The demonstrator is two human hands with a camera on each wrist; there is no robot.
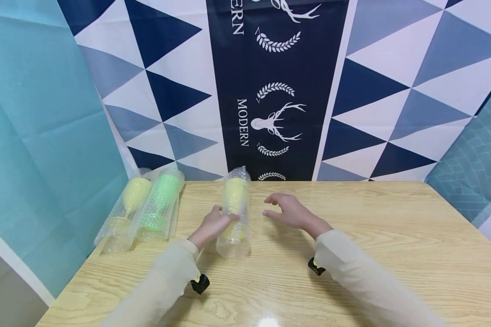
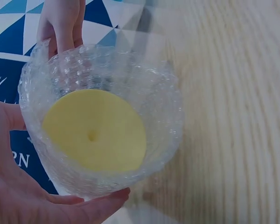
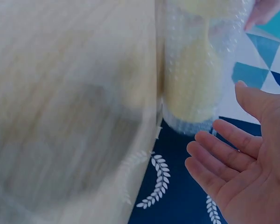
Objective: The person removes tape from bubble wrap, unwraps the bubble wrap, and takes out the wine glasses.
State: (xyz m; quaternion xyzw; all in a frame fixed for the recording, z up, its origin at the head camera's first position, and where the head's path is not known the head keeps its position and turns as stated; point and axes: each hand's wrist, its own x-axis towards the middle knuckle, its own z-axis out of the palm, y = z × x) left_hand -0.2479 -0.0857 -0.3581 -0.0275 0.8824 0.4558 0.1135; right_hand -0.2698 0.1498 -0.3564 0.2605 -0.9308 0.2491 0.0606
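A yellow stemmed goblet (image 1: 235, 193) in clear bubble wrap lies near the middle of the table, pointing away from me. My left hand (image 1: 217, 222) grips the wrap from the left, its thumb across the top. Seen end-on in the left wrist view, the goblet's round yellow base (image 2: 93, 130) shows inside the loose wrap, with left fingers (image 2: 102, 205) curved around the outside. Just right of the bundle, my right hand (image 1: 290, 210) hovers with fingers loosely spread. In the right wrist view that hand (image 3: 242, 158) holds nothing, its palm turned toward the wrapped goblet.
Two more bubble-wrapped goblets, one yellow (image 1: 136, 195) and one green (image 1: 163, 195), lie side by side at the table's left edge. Behind the wooden table (image 1: 372, 254) hangs a patterned cloth (image 1: 278, 150); a teal sheet (image 1: 37, 136) hangs at left.
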